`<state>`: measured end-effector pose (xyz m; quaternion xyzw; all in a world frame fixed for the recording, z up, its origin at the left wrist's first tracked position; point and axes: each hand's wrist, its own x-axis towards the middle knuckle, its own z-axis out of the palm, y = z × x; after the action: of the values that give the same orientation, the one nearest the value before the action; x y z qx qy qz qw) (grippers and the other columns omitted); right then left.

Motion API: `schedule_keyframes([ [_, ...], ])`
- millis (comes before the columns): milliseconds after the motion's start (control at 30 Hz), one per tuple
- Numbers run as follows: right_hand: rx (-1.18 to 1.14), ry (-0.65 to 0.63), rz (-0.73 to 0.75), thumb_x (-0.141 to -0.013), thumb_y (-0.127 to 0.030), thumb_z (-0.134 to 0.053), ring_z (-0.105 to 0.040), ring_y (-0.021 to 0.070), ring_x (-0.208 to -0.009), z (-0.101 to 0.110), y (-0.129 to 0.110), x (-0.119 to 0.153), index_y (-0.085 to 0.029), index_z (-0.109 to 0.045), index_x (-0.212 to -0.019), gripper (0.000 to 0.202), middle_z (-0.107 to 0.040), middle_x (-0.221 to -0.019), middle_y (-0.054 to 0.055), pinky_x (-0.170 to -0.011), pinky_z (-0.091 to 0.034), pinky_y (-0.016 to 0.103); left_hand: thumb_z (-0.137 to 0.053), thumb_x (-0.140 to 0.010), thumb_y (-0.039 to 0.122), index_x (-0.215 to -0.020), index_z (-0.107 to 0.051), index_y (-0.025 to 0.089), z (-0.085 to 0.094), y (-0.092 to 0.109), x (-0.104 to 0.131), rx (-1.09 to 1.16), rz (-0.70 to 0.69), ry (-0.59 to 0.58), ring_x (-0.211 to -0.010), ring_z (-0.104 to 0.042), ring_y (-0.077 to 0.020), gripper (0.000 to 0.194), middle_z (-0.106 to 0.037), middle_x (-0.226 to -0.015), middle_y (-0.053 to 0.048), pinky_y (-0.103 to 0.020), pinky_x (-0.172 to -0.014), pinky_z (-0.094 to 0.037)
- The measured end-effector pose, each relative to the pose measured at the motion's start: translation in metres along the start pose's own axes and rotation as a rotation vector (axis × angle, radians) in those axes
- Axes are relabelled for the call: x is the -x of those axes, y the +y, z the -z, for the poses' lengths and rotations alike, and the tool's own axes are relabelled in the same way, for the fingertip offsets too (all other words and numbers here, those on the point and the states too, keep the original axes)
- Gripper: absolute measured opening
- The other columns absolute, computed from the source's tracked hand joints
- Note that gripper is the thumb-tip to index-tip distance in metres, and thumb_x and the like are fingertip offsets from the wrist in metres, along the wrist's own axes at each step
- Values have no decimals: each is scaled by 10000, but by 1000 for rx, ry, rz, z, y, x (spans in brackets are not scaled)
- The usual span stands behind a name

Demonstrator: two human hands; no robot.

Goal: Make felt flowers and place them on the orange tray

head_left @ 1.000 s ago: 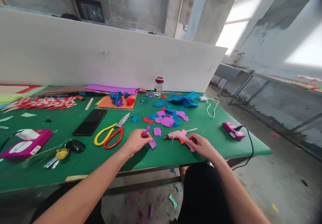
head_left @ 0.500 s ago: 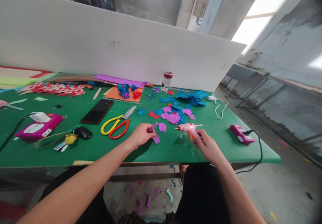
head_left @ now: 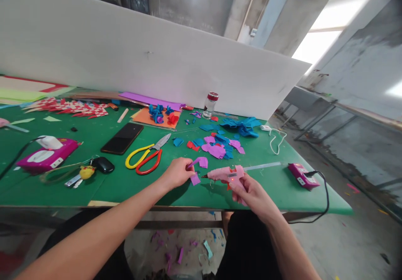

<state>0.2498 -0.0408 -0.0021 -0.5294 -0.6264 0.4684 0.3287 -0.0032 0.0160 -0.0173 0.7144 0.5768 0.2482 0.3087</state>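
Observation:
My left hand [head_left: 179, 173] is closed in a pinch on a small purple paper piece [head_left: 197, 161] above the green table [head_left: 125, 187]. Right by its fingers are two more purple squares, one [head_left: 195, 179] just below and one [head_left: 203, 162] just behind. My right hand [head_left: 251, 194] is wrapped round the handle of a pink hot glue gun [head_left: 226, 174]. Its nozzle points left, toward the paper at my left hand, with a gap between them. A long clear glue stick [head_left: 263, 166] sticks out of its back, and a small red light glows on its side.
Scissors [head_left: 147, 154], a phone [head_left: 122, 138] and keys [head_left: 84, 173] lie to the left, near a magenta power strip [head_left: 50, 156]. Behind my hands are purple, blue and red paper scraps [head_left: 216, 151] and a glass jar [head_left: 210, 105]. A second magenta power block [head_left: 303, 176] sits at right.
My right hand has lifted the glue gun and brought it left and nearer, its nozzle now close to the left hand's paper. The left hand keeps its pinch, almost in place.

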Motion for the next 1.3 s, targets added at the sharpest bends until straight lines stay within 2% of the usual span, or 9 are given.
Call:
schedule_keyframes([
  [200, 220, -27, 125, -890, -492, -511, -472, 133, -556, -7, -2, -1, -164, -601, -1094, 397, -571, -678, -3, -503, -358, 231, -617, -684, 201, -585, -569, 185, 1, 3, 1, -22, -11, -13, -582, -523, -146, 111, -577, -552, 34, -248, -548, -299],
  [300, 321, -5, 171, -911, -438, -495, -510, 147, -611, -8, -5, -1, -166, -594, -1099, 344, -621, -766, 17, -538, -385, 234, -613, -692, 217, -579, -569, 187, 2, 3, 2, -27, -14, -17, -574, -518, -147, 125, -568, -536, 36, -247, -542, -296],
  [400, 404, 12, 224, -912, -397, -501, -547, 161, -668, -9, -9, -1, -159, -599, -1047, 291, -647, -826, 27, -600, -417, 244, -610, -696, 228, -577, -574, 187, 1, 3, 1, -32, -17, -17, -575, -519, -149, 131, -572, -535, 34, -247, -539, -296],
  [533, 481, 0, 263, -928, -352, -479, -553, 161, -671, -11, -9, -2, -167, -595, -969, 222, -639, -779, 17, -640, -427, 247, -605, -699, 229, -583, -581, 187, 1, 1, 0, -39, -29, -16, -584, -523, -149, 125, -587, -556, 31, -247, -542, -300],
  [1033, 535, 0, 286, -940, -354, -451, -583, 177, -675, -15, -5, -4, -184, -566, -926, 206, -659, -790, 34, -636, -436, 260, -603, -700, 219, -584, -578, 183, 1, 3, 1, -48, -26, -23, -564, -518, -138, 124, -606, -559, 30, -244, -529, -300],
  [1300, 510, -17, 282, -938, -347, -453, -583, 177, -700, -16, -4, -4, -178, -563, -977, 205, -664, -822, 38, -661, -438, 263, -590, -687, 209, -598, -587, 182, 1, 3, 1, -59, -18, -20, -576, -533, -145, 92, -610, -567, 23, -246, -529, -299],
])
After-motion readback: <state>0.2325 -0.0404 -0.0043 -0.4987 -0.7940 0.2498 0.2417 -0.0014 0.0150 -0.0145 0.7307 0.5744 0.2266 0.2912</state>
